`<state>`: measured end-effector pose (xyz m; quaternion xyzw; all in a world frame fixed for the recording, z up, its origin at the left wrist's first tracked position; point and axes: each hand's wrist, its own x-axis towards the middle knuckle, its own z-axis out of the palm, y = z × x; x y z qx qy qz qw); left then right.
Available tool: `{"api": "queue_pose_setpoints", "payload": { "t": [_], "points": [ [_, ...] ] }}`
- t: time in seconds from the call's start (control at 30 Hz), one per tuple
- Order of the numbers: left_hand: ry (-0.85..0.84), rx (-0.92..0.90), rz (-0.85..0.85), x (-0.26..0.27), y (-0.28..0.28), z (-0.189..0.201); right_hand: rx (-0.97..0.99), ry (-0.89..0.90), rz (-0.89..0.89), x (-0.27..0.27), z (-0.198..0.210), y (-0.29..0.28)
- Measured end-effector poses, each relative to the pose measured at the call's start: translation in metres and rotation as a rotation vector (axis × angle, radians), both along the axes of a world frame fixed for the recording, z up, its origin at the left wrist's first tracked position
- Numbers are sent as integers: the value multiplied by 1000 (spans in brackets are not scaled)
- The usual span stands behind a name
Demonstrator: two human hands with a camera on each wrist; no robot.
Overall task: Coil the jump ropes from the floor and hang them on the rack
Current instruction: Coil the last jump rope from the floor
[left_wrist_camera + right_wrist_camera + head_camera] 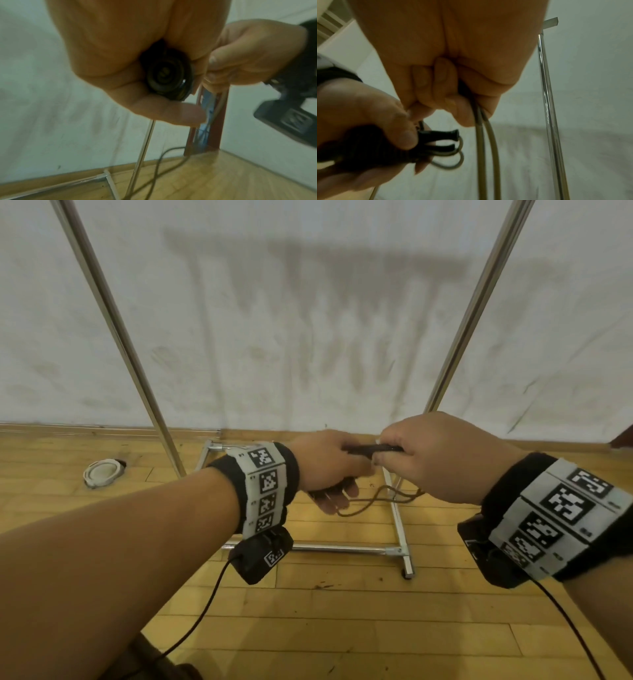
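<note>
Both hands meet in front of the metal rack [397,518]. My left hand [329,463] grips two black jump rope handles [436,140] side by side; their round butt end [169,75] shows in the left wrist view. Just to the right, my right hand [435,457] has its fingers curled round two strands of the tan rope [483,148], which hang down from its fist. Small loops of rope leave the handle tips. More rope [370,503] dangles below the hands toward the floor.
Two chrome uprights [113,330] [479,302] of the rack rise on each side against a white sheet on the wall. The rack's base bars lie on the wooden floor [342,628]. A white round fitting [102,472] sits in the floor at left.
</note>
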<state>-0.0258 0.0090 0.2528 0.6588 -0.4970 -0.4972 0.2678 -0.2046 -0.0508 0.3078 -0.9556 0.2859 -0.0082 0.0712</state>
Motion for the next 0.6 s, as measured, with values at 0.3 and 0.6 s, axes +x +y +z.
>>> {"api": "queue_pose_setpoints", "payload": {
  "t": [0.3,0.6],
  "points": [
    [412,-94,140,8,-1,16,437,-273,-149,-7,-12,-9],
    [528,-153,110,-3,3,21,866,-430,-174,-14,-18,-20]
  ]
}}
